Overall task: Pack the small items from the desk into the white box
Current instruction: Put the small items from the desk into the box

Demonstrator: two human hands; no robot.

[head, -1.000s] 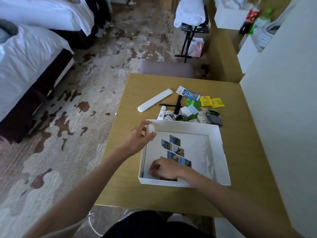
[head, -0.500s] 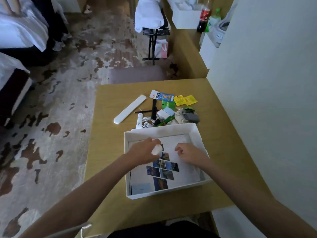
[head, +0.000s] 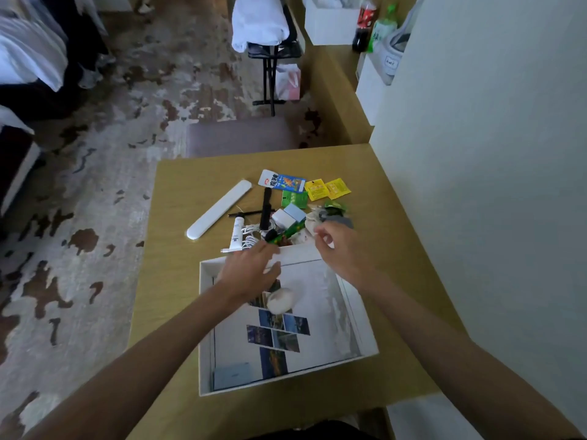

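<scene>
The white box sits on the wooden desk in front of me, with a printed sheet of small photos on its floor. A small white round item lies inside it, near the far end. My left hand hovers over the box's far left corner, fingers spread and empty. My right hand is above the far rim, fingers loosely apart, beside the pile of small items: a white tube, a black stick, green, blue and yellow packets, white cables.
A long white flat case lies on the desk left of the pile. A white wall borders the desk on the right. Beyond the desk are a grey stool, a patterned carpet and a black stand holding white cloth.
My left hand let go of the small white round item, which now lies in the box. Both hands moved forward towards the pile beyond the far rim.
</scene>
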